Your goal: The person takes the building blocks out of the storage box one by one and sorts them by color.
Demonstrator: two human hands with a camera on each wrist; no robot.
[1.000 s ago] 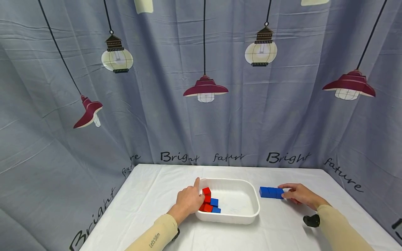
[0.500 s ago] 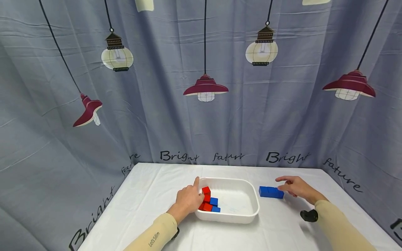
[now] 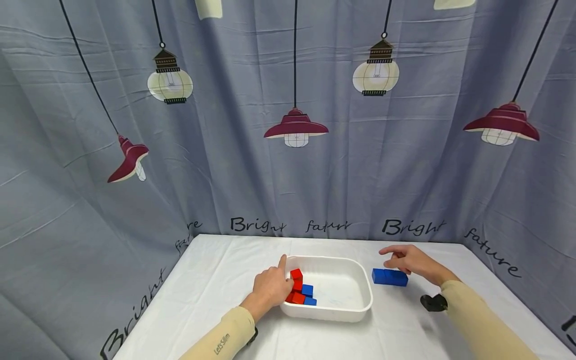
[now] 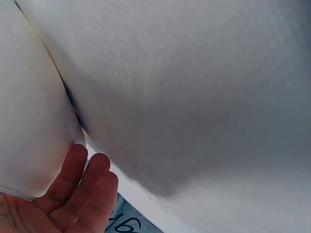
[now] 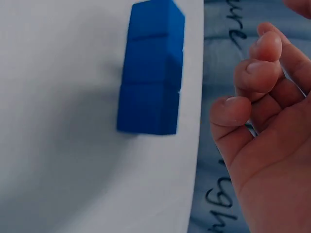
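My left hand point(image 3: 271, 286) holds the left wall of a white plastic tray point(image 3: 335, 313), its index finger lying along the rim. In the left wrist view, several of its fingers point(image 4: 96, 187) lie against the tray's outer side point(image 4: 34, 107). Red cubes point(image 3: 298, 298) and blue cubes point(image 3: 307, 290) sit at the tray's left end, partly hidden by that hand. Right of the tray, 3 blue cubes point(image 3: 389, 277) stand in a straight row, faces together. Over the row hovers my right hand point(image 3: 416, 261), index finger extended, other fingers loosely bent, holding nothing.
A white cloth point(image 3: 238, 250) covers the table, whose far edge meets a grey-blue curtain point(image 3: 243, 190) printed with lamps. A black wrist device point(image 3: 434, 303) hangs below the right sleeve.
My right hand has let go of the right end of the blue row, risen and moved left above it. The left hand and tray stay put.
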